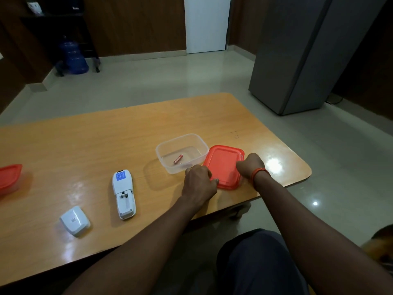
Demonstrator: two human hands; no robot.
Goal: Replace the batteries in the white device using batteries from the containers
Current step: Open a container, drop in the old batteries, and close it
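The white device (124, 192) lies face down on the wooden table (85, 145), its battery bay open and bare. Its white cover (74, 220) rests to the left of it. A clear container (181, 153) stands open with one reddish battery (178, 159) inside. Right beside it lies the red lid (223, 166), flat on the table. My left hand (200, 180) grips the lid's near left edge. On the lid's right edge my right hand (249, 165), with an orange band at the wrist, is closed.
A second red-lidded container (9, 177) sits at the table's far left edge. The table's right corner lies just past the lid. A grey cabinet (302, 54) stands on the floor at the back right, a blue water jug (73, 57) at the back left.
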